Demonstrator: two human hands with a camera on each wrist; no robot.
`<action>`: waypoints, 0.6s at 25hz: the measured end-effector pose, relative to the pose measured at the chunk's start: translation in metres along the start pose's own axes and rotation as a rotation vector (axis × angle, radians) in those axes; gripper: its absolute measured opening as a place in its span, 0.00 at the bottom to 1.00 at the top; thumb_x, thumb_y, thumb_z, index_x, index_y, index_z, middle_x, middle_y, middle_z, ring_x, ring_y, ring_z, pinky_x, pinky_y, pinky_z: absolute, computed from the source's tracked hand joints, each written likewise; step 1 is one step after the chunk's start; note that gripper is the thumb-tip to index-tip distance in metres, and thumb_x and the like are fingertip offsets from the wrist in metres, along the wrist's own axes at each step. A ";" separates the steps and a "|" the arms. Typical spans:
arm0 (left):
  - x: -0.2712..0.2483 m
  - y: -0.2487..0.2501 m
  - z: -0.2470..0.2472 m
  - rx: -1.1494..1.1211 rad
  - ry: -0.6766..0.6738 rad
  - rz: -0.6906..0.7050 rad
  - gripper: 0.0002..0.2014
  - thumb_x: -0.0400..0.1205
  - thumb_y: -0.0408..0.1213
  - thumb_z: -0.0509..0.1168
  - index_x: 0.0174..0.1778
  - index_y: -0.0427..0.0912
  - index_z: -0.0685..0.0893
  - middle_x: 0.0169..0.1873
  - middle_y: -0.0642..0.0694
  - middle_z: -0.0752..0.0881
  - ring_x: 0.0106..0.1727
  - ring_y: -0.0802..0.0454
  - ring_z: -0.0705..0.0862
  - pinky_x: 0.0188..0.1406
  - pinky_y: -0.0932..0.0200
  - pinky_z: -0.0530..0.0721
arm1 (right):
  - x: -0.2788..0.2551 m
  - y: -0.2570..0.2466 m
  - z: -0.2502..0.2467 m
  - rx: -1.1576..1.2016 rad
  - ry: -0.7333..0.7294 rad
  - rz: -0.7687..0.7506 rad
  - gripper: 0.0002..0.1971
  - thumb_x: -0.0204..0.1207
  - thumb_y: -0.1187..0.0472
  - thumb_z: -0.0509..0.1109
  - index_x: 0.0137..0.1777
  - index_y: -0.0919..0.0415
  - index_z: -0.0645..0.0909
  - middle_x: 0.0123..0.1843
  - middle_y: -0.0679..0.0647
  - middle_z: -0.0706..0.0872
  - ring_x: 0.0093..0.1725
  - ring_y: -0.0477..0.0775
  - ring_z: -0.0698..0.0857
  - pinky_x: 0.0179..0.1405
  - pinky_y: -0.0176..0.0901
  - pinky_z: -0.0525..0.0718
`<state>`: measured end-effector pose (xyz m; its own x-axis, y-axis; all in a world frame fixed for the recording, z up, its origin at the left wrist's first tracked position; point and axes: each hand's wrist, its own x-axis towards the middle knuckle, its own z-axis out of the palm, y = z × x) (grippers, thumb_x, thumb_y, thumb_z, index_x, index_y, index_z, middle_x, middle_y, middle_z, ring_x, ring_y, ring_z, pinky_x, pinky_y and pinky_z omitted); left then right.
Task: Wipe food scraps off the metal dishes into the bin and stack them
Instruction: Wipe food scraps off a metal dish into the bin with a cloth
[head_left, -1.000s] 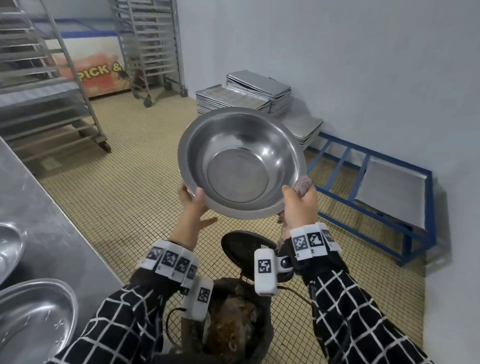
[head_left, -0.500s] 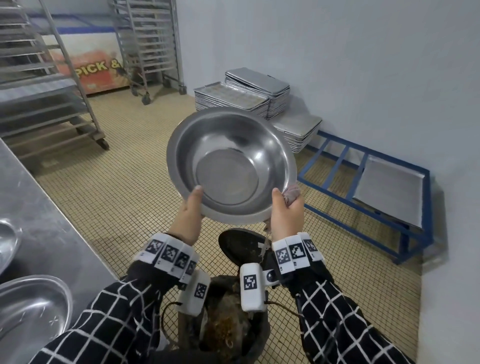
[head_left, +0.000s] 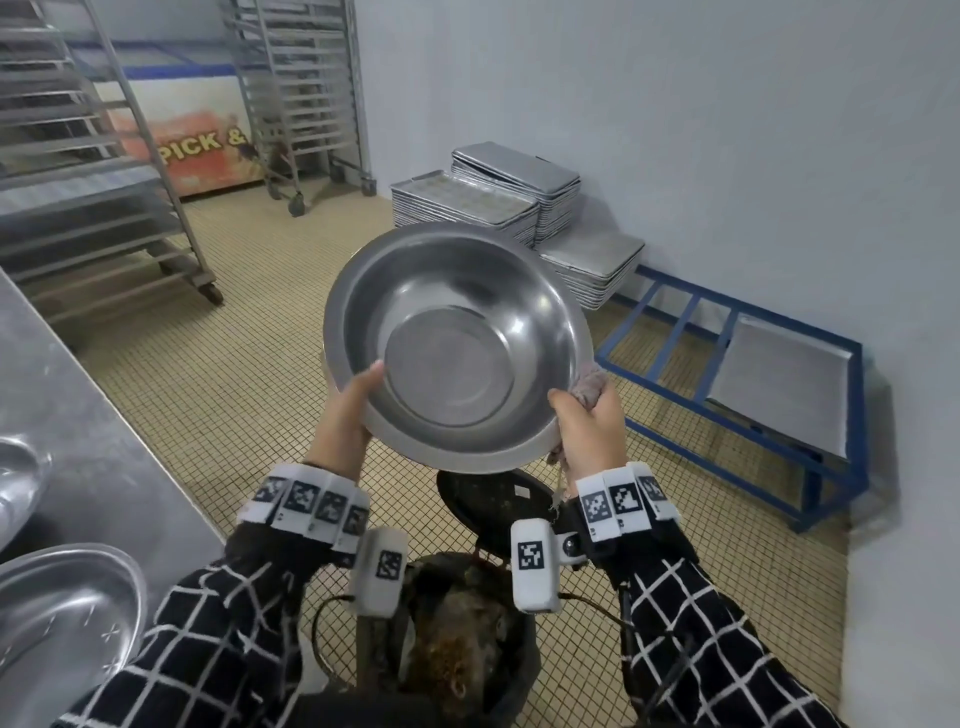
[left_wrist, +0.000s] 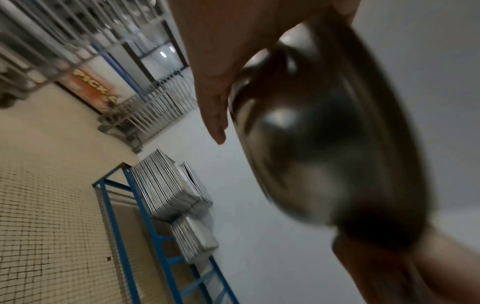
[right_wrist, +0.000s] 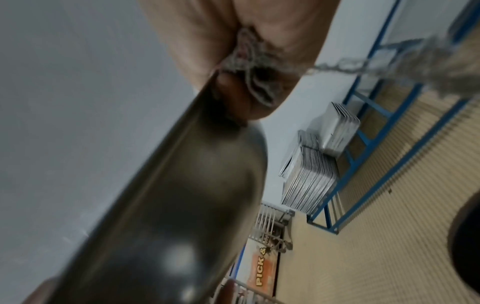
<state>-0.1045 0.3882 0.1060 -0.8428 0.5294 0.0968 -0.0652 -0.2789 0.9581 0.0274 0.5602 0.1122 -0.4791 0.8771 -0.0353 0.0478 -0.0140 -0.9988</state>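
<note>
Bowl (head_left: 457, 348) tilted above bin (head_left: 467, 639), left hand (head_left: 343, 421) gripping rim at 8 o'clock, right hand (head_left: 589, 431) pinching rim plus rag (head_left: 589, 384) at 4.

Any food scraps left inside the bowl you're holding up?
No, in the head view the inside of the metal bowl looks bare and shiny, held tilted above the bin by the left hand and right hand.
</note>
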 end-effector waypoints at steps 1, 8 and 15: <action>0.001 0.009 -0.008 -0.035 -0.013 -0.016 0.39 0.68 0.58 0.73 0.69 0.37 0.75 0.54 0.40 0.87 0.54 0.43 0.87 0.50 0.53 0.86 | -0.001 -0.001 -0.006 -0.033 -0.045 -0.002 0.13 0.73 0.65 0.69 0.56 0.65 0.74 0.50 0.67 0.82 0.46 0.64 0.84 0.53 0.54 0.86; -0.018 0.027 -0.045 -0.040 0.182 -0.134 0.15 0.83 0.44 0.58 0.44 0.40 0.86 0.32 0.46 0.89 0.33 0.50 0.87 0.42 0.53 0.83 | -0.012 -0.002 -0.003 -0.097 -0.223 -0.036 0.09 0.75 0.60 0.71 0.45 0.44 0.77 0.45 0.49 0.85 0.47 0.50 0.86 0.56 0.51 0.84; -0.076 0.013 -0.069 0.075 0.517 -0.111 0.11 0.80 0.45 0.59 0.43 0.44 0.82 0.37 0.49 0.87 0.47 0.51 0.86 0.48 0.56 0.83 | -0.071 0.010 0.060 0.036 -0.354 0.003 0.11 0.78 0.58 0.70 0.49 0.51 0.68 0.46 0.50 0.80 0.42 0.43 0.81 0.41 0.31 0.78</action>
<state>-0.0780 0.2887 0.0925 -0.9876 0.0833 -0.1333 -0.1462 -0.1752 0.9736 0.0093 0.4687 0.1022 -0.7536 0.6560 -0.0421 0.0216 -0.0393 -0.9990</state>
